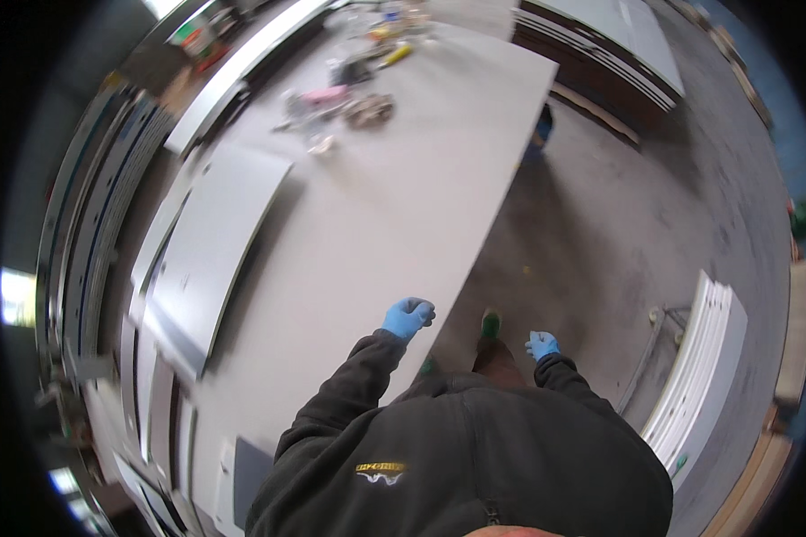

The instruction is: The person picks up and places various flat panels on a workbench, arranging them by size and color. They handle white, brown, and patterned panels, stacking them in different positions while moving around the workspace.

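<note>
My left hand (407, 319), in a blue glove, hangs over the near right edge of a large pale table (367, 233). Its fingers are curled closed, with a small dark patch by the fingertips that I cannot make out. My right hand (543, 345), also gloved in blue, is beyond the table's edge, above the floor. Those fingers are bent closed too, and whatever they may hold is hidden. Left of my left hand, a flat grey panel (215, 246) lies along the table's left side.
Rags, a pink item (325, 96) and a yellow-handled tool (394, 56) clutter the table's far end. White panels (694, 376) stand stacked at right by a metal frame. Another panel stack (600, 54) sits far right. More panels (107, 206) lean at left.
</note>
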Demonstrator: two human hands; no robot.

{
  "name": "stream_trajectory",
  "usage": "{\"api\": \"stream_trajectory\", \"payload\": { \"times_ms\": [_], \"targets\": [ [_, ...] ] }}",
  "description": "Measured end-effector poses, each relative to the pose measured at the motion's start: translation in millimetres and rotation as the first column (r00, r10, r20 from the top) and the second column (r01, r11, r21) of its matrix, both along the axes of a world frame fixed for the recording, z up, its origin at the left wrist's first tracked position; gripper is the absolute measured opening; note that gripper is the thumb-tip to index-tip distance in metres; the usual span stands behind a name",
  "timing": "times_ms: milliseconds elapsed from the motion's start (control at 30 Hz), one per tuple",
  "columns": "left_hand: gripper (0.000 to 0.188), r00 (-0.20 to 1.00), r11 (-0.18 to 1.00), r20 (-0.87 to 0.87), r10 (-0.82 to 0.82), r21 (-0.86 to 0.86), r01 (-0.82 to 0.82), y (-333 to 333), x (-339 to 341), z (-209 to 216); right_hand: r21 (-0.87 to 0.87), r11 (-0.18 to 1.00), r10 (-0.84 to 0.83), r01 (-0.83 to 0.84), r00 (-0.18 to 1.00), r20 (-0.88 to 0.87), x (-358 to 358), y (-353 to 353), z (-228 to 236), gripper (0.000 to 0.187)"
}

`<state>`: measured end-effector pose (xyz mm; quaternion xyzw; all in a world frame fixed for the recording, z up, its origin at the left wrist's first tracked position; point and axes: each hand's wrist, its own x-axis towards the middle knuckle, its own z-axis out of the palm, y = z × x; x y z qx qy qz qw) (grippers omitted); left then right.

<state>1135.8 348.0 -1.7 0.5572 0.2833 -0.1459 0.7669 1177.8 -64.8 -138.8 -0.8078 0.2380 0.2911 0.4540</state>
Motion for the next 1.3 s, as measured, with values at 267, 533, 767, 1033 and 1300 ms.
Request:
{"api": "stream_trajectory", "payload": {
  "times_ms": [267, 533, 767, 1033, 1300],
  "targets": [
    [0.027, 0.974, 0.977, 0.101, -0.203, -0.051, 0.209, -102, 206, -41, -0.007, 0.979, -0.197, 0.203, 0.944, -0.263, 107, -162, -24, 0.025],
    [0.032, 0.958, 0.959, 0.065, -0.279, -0.021, 0.281, -243, 427, -29, -0.114, 0.985, -0.147, 0.129, 0.973, -0.175, 317, -302, -16, 0.025],
    [0.030, 0.980, 0.982, -0.082, -0.179, -0.068, 0.174, -276, 601, -28, -0.054, 0.994, -0.101, 0.091, 0.968, -0.232, 526, -328, -19, 0.026],
    [0.020, 0.988, 0.977, -0.109, -0.108, -0.195, 0.085, -315, 863, -49, 0.077, 0.996, -0.034, 0.045, 0.989, -0.145, 749, -358, -23, 0.026],
    [0.023, 0.969, 0.971, 0.077, -0.235, -0.035, 0.239, -375, 1125, -60, 0.062, 0.975, -0.187, 0.212, 0.941, -0.282, 963, -427, -27, 0.021]
  ]
}}
